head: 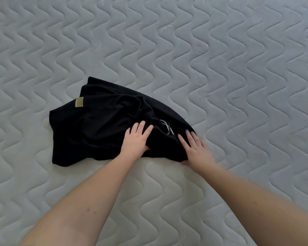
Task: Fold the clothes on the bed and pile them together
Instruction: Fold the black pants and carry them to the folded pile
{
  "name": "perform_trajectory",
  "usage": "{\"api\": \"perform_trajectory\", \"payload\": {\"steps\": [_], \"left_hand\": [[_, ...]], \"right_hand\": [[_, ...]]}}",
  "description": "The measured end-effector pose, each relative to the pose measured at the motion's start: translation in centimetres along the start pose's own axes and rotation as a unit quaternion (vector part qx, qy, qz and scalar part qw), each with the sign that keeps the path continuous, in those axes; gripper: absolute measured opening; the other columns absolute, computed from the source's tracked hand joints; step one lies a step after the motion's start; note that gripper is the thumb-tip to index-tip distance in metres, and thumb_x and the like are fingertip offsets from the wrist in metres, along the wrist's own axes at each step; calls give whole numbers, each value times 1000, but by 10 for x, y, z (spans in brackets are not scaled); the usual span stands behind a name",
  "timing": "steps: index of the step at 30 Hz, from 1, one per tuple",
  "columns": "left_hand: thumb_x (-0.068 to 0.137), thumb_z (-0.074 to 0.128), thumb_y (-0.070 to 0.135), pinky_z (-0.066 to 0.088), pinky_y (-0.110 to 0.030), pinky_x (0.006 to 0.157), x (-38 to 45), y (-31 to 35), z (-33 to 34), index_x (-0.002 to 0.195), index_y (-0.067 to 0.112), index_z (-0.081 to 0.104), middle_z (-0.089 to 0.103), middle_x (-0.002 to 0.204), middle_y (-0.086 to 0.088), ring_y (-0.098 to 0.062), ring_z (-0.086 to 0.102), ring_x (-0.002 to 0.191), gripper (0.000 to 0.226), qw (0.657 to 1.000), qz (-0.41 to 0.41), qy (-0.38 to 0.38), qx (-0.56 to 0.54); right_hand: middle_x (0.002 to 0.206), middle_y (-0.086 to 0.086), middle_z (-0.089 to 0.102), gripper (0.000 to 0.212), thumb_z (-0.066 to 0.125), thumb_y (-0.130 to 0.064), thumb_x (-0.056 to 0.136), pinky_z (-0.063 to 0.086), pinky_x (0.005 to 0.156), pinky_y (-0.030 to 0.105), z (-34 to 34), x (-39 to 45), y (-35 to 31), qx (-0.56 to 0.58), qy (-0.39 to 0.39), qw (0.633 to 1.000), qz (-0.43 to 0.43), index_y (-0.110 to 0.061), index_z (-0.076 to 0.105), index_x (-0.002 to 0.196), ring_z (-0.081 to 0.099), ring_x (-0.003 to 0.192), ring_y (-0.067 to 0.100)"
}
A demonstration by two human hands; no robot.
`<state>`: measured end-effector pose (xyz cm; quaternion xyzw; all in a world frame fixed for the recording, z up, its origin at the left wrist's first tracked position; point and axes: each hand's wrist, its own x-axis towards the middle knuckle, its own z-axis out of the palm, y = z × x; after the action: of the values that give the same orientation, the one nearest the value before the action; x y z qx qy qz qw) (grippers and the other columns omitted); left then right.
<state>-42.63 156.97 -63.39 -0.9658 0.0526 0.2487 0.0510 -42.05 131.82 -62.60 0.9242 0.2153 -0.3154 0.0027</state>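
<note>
While the black garment (103, 125) lies rumpled on the bed (238, 68), left hand (137, 139) and right hand (196, 148) press flat on its near edge, fingers straight and slightly spread; step appears to be smoothing, and next likely calls for gripping an edge to fold.

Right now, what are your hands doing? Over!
Left hand flat on the black garment, right hand flat on its right edge. Garment bunched, not folded yet. Nothing else on the mattress in view.
</note>
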Motion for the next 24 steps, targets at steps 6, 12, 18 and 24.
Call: {"api": "perform_trajectory", "payload": {"steps": [6,12,18,24], "left_hand": [[72,73,61,38,-43,99,26,-3,3,148,31,17,20,151,-10,-31,33,128,99,999,25,32,16],[79,70,51,40,-43,94,16,11,-2,148,28,18,26,147,-12,-31,37,122,89,1000,-3,12,15],[89,61,41,40,-47,93,-36,46,1,147,23,21,25,148,-12,-33,37,125,73,995,-16,-100,-15],[91,56,22,44,-44,84,-123,77,8,142,22,29,31,141,-9,-32,42,118,58,976,45,-210,-42]], "right_hand": [[161,10,-19,106,62,-55,85,1,119,42,22,10,3,2,20,1000,3,-30,-16,152,-11,149,25],[161,12,-15,103,63,-53,85,7,120,42,16,10,0,13,18,1000,7,-29,-9,154,-7,150,27],[161,17,4,61,33,-9,100,25,115,40,8,-26,-14,38,-9,999,11,-20,9,155,10,148,30],[121,15,57,35,38,-3,96,46,92,39,33,-127,-27,32,-89,995,28,-9,49,129,53,115,30]]}}
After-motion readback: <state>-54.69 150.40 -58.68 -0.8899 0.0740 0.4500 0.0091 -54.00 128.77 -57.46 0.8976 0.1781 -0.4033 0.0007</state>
